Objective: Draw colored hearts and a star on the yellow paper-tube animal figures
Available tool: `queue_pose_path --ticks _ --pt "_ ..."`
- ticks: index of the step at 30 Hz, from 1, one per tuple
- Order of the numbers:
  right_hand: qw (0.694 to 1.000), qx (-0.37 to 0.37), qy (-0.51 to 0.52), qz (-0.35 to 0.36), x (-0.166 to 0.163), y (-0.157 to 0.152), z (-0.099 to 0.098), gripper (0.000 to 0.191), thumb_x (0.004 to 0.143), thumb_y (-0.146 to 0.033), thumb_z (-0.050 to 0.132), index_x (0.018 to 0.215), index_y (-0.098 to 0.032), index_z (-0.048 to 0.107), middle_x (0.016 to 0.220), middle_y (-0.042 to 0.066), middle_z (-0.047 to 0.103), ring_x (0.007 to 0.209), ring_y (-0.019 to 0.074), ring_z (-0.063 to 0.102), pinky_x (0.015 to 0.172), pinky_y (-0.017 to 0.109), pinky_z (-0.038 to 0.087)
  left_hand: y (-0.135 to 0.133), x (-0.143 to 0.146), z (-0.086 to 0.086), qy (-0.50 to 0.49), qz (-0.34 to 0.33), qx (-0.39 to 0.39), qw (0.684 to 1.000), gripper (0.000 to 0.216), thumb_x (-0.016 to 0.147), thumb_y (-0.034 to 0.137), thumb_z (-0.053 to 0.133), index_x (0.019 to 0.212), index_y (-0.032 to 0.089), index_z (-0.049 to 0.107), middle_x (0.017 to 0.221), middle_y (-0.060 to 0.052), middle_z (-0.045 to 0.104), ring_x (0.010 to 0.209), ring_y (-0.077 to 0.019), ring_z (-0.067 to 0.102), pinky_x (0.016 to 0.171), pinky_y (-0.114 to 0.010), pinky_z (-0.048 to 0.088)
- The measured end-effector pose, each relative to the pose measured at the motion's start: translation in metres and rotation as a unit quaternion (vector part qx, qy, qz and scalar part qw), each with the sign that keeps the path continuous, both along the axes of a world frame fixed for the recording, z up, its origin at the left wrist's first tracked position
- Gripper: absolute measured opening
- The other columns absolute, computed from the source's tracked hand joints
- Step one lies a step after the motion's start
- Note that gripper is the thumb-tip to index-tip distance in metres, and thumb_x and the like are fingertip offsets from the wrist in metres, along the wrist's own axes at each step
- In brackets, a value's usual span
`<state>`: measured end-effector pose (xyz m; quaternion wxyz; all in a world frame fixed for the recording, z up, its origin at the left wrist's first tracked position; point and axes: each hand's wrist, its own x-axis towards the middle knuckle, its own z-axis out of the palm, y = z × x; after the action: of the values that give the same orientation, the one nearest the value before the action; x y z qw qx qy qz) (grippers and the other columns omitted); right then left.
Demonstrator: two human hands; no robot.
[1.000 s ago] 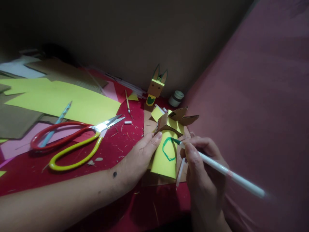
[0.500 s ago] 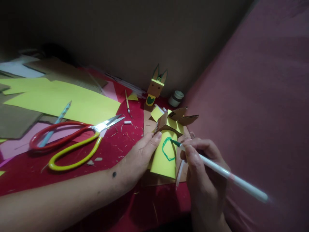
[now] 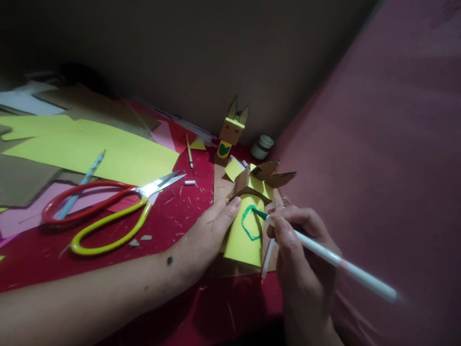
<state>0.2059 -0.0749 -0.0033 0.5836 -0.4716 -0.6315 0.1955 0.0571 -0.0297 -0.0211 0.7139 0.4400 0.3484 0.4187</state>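
A yellow paper tube (image 3: 239,247) lies in front of me, a cardboard piece with upright flaps (image 3: 242,181) at its far end. My left hand (image 3: 207,228) is closed on the tube's left side, thumb on top; its other fingers are partly hidden. Between the thumb and fingers of my right hand (image 3: 302,259) is a white marker pen (image 3: 345,265) with a green tip. That tip touches the tube at the top of a green outline (image 3: 245,229), rounded above and pointed below. Beneath the tube is a brown cardboard sheet (image 3: 220,187).
Left lie red-and-yellow-handled scissors (image 3: 108,235), blades apart, over a light blue pencil (image 3: 84,181), with yellow paper (image 3: 93,144) behind. A cardboard figure with long ears (image 3: 231,132) and a white jar (image 3: 262,148) stand at the back. A pink wall (image 3: 389,144) rises on the right.
The marker tip has moved slightly left along the top of the green outline, and my right hand has shifted with it. My left hand still holds the tube in place.
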Motion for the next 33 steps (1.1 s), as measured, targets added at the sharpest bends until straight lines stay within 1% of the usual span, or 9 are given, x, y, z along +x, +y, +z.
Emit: queue_pose_path --ticks 4,9,13,15,17,21,25,30,33 --pt "1.000 0.015 -0.009 -0.003 -0.0005 -0.0004 -0.0001 0.009 0.096 -0.026 0.063 0.087 -0.024 0.066 0.073 -0.003 0.065 0.054 0.0093 0.053 0.054 0.025 0.044 -0.0002 0.0002 -0.0009 -0.001 0.001 -0.010 1.000 0.050 0.094 0.057 0.057 0.121 0.017 0.067 0.107 -0.014 0.078 0.106 -0.0331 0.069 0.095 -0.046 0.052" --pt "0.998 0.037 -0.006 -0.041 -0.0005 0.0050 -0.0019 0.010 0.096 -0.027 0.061 0.088 -0.024 0.066 0.074 -0.001 0.063 0.073 0.0154 0.062 0.070 0.031 0.050 -0.0003 -0.0003 -0.0020 -0.005 -0.002 -0.001 1.000 0.047 0.095 0.051 0.058 0.129 0.019 0.063 0.122 -0.013 0.075 0.117 -0.0326 0.066 0.104 -0.046 0.048" --pt "1.000 0.019 0.004 -0.018 0.0005 0.0018 -0.0025 0.009 0.096 -0.026 0.062 0.089 -0.024 0.066 0.073 -0.003 0.063 0.060 0.0115 0.056 0.060 0.027 0.045 0.0000 -0.0003 -0.0012 -0.028 -0.013 -0.001 1.000 0.047 0.096 0.049 0.056 0.134 0.021 0.060 0.125 -0.012 0.074 0.119 -0.0309 0.066 0.105 -0.044 0.048" --pt "1.000 0.005 0.011 0.009 0.0013 -0.0020 -0.0024 0.008 0.097 -0.025 0.061 0.091 -0.024 0.066 0.073 -0.004 0.063 0.053 0.0091 0.050 0.053 0.025 0.041 0.0005 -0.0003 -0.0026 -0.031 -0.010 0.003 0.999 0.048 0.094 0.050 0.060 0.132 0.020 0.062 0.118 -0.012 0.077 0.117 -0.0315 0.067 0.102 -0.043 0.050" --pt "1.000 -0.001 0.012 0.027 0.0019 -0.0041 -0.0023 0.007 0.097 -0.025 0.061 0.091 -0.024 0.065 0.076 -0.003 0.064 0.054 0.0087 0.050 0.053 0.025 0.041 0.0012 -0.0004 -0.0054 -0.023 -0.001 0.006 1.000 0.048 0.092 0.052 0.063 0.127 0.020 0.065 0.110 -0.011 0.078 0.112 -0.0325 0.069 0.099 -0.044 0.052" --pt "0.999 0.024 0.030 0.021 0.0019 -0.0006 -0.0026 0.009 0.097 -0.024 0.062 0.090 -0.024 0.066 0.080 -0.002 0.064 0.076 0.0132 0.062 0.069 0.028 0.048 0.0016 -0.0003 -0.0085 -0.018 0.003 0.004 1.000 0.047 0.090 0.055 0.064 0.121 0.019 0.068 0.105 -0.012 0.079 0.107 -0.0321 0.070 0.095 -0.045 0.053" --pt "0.999 0.031 0.028 0.021 0.0017 0.0014 -0.0024 0.010 0.097 -0.023 0.061 0.088 -0.024 0.066 0.080 -0.001 0.064 0.092 0.0166 0.064 0.077 0.030 0.048 0.0014 -0.0001 -0.0054 -0.013 -0.001 0.009 1.000 0.048 0.092 0.054 0.062 0.124 0.020 0.066 0.109 -0.012 0.078 0.112 -0.0319 0.069 0.098 -0.044 0.052" --pt "0.999 0.040 0.015 0.029 0.0020 -0.0012 -0.0014 0.011 0.097 -0.023 0.061 0.087 -0.023 0.066 0.079 -0.002 0.064 0.086 0.0153 0.063 0.088 0.034 0.048 0.0015 0.0000 -0.0046 -0.007 0.002 0.019 1.000 0.051 0.091 0.057 0.061 0.125 0.019 0.066 0.106 -0.012 0.078 0.109 -0.0322 0.069 0.097 -0.045 0.052" --pt "0.999 0.046 0.020 0.021 0.0014 0.0024 -0.0013 0.010 0.096 -0.024 0.061 0.089 -0.025 0.068 0.078 -0.002 0.065 0.077 0.0146 0.062 0.077 0.031 0.049 0.0008 -0.0003 -0.0045 -0.008 0.002 0.016 1.000 0.048 0.092 0.057 0.060 0.121 0.019 0.067 0.103 -0.011 0.078 0.106 -0.0317 0.069 0.095 -0.045 0.053"
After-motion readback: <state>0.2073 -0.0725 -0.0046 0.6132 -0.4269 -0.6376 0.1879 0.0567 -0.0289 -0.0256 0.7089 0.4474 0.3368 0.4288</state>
